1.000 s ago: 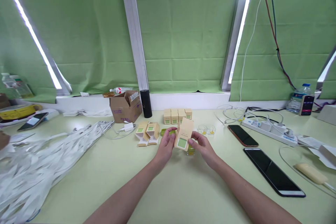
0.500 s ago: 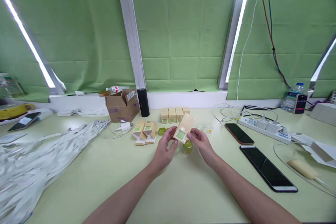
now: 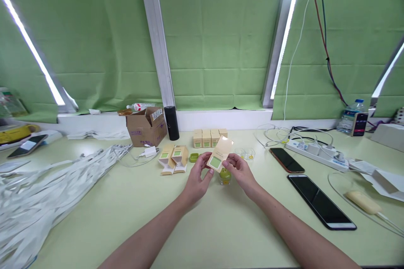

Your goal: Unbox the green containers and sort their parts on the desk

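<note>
we are pinching the carton (image 3: 218,155) between left hand (image 3: 198,176) and right hand (image 3: 241,171); it is probably light, crushable card, best held by its edges.

Just one view here, a head-worn cam looking forward and slightly down over the table (image 3: 221,227), wide-angle. Forearms come in from the bottom edge, hands sit mid-frame, and the green curtain (image 3: 221,29) fills the top half.
</note>
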Available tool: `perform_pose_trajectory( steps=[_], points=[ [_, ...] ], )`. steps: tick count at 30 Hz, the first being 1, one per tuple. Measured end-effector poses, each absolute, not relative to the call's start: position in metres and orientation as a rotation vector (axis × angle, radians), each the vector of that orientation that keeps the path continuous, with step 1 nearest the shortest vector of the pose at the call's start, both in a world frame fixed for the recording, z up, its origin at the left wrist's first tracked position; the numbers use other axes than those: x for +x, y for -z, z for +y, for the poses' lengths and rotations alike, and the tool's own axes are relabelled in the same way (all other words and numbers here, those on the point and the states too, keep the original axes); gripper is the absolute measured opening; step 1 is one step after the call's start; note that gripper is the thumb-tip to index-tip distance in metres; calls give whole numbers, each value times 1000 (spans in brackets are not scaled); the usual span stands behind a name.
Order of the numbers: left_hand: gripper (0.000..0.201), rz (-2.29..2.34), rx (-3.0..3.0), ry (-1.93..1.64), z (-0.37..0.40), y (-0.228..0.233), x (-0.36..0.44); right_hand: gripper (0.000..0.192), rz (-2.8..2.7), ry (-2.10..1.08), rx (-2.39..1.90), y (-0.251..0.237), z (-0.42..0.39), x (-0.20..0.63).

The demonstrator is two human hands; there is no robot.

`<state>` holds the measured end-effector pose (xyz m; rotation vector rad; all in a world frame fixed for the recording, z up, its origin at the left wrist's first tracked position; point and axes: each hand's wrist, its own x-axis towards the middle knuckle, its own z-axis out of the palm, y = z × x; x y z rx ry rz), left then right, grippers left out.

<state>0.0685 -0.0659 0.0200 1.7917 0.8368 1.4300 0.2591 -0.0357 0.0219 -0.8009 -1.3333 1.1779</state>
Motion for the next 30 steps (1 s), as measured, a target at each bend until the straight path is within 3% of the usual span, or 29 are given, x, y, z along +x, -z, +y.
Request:
perform_pose_trajectory(
  steps=[21,26,30],
  points=[
    [37,786,1743,-1447,-65,-22,69,59,-1438,-1214,-787,-28,-42,259],
    [42,785,1763,-1437,-66,-22,69,62,-1375,-1267,-794,-28,-40,259],
    [57,810,1719,-1369,-71,-23,70,60,-1319,-1337,-756,-28,-39,260]
  ],
)
